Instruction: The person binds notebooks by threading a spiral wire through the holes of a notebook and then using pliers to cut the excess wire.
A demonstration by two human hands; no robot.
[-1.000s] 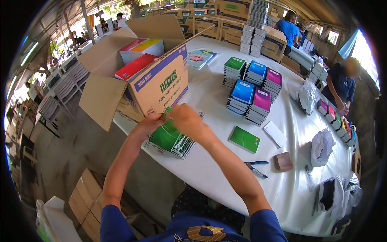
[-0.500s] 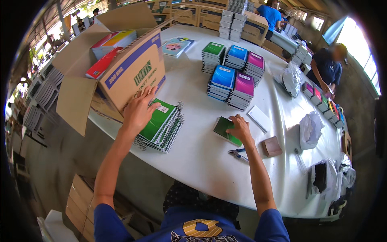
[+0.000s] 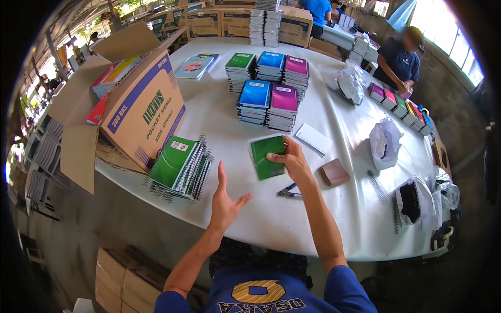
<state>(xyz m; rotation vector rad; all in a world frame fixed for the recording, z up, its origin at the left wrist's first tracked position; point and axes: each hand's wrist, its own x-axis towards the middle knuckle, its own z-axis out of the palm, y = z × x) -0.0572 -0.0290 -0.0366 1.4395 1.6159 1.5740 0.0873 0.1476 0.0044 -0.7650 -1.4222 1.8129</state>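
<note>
Just beside the near right corner of the carton sits a green pile of spiral notebooks, and farther right of the carton the right hand pinches a green pad, thumb on its face, while the left hand, holding nothing, spreads its thumb from its fingers on the carton's near right. Right of the carton, too, the table bears pliers, a brownish block, a white notebook and green, blue and purple stacks. Farthest right of the carton, a person stands behind a notebook row.
</note>
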